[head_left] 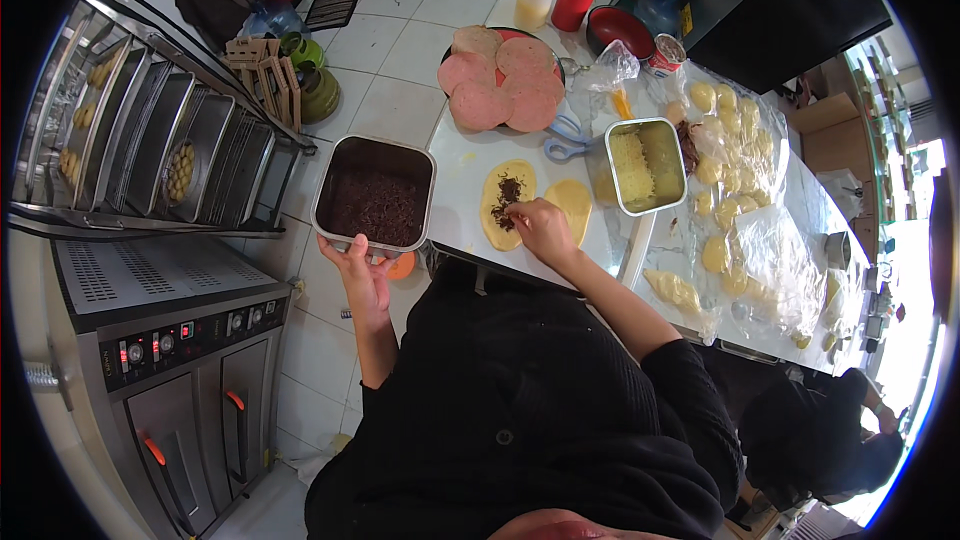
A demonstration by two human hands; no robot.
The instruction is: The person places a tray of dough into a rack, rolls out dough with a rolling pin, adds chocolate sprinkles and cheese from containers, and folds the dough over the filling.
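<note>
Tin (376, 153) overlapping left fingers (357, 253), shreds (509, 190) partly covered

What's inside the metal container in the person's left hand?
Inside the metal container, held by the left hand, lies a loose layer of dark brown shreds. They cover the container's bottom, so whatever is beneath them cannot be seen.

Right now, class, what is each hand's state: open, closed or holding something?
Left hand: holding the tin.
Right hand: fingers curled at the sprinkles on the dough; whether pinching any can't be told.
</note>
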